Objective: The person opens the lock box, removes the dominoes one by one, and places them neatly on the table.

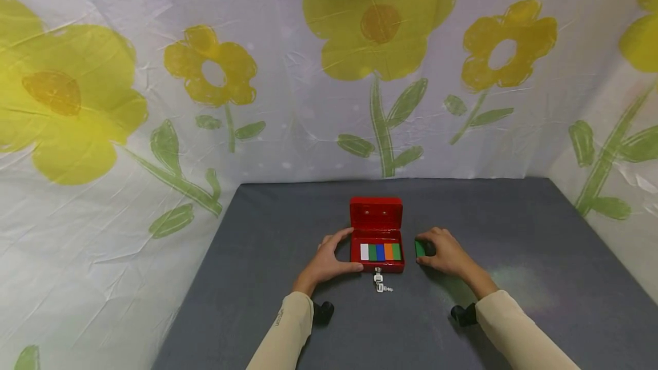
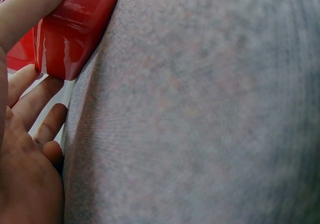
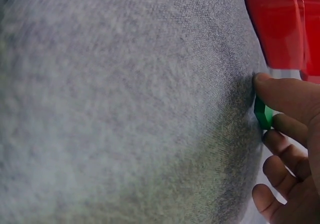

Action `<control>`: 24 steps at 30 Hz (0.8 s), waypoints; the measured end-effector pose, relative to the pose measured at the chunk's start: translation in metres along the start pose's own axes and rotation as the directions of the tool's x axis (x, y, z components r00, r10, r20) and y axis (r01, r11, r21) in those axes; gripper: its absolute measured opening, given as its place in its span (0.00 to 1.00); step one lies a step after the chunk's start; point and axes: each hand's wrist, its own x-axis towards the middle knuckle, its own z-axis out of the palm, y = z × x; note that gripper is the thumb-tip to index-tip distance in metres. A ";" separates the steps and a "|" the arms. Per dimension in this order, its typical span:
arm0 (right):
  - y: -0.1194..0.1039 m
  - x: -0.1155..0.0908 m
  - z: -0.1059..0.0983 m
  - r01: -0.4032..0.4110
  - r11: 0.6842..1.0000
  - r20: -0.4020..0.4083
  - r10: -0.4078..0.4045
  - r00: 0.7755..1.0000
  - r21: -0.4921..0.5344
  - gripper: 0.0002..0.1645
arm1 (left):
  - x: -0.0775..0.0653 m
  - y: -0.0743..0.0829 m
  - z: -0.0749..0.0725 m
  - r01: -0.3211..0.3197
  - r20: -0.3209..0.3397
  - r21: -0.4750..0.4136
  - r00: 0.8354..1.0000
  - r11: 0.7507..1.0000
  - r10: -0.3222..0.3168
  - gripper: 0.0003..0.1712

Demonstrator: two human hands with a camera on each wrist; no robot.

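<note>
A small red metal cash box [image 1: 377, 267] stands on the table with its lid [image 1: 376, 213] raised at the back. Inside it lies a row of coloured blocks [image 1: 380, 252]: white, green, blue, orange and green. My left hand [image 1: 327, 260] holds the box's left side, thumb at the front corner and fingers toward the back. In the left wrist view those fingers touch the red wall [image 2: 70, 39]. To the right of the box, my right hand [image 1: 445, 252] pinches a green block [image 1: 420, 249] between thumb and fingers, low at the table surface. The right wrist view shows the block's green edge [image 3: 263, 113].
Keys [image 1: 379, 281] hang from the lock at the box's front and lie on the table. The grey table [image 1: 288, 210] reaches back to a white curtain [image 1: 288, 130] printed with yellow flowers. Black wrist cameras [image 1: 324, 313] sit below both cuffs.
</note>
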 end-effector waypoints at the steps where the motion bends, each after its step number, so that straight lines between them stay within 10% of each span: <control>1: 0.000 0.000 0.000 -0.004 1.000 -0.002 0.004 1.000 0.002 0.30 | 0.000 0.000 0.000 -0.001 0.001 0.001 1.000 1.000 0.001 0.54; 24: -0.019 0.010 0.002 0.059 0.998 -0.188 -0.055 0.981 0.013 0.26 | 0.000 -0.001 -0.001 0.016 0.009 0.004 1.000 1.000 -0.016 0.55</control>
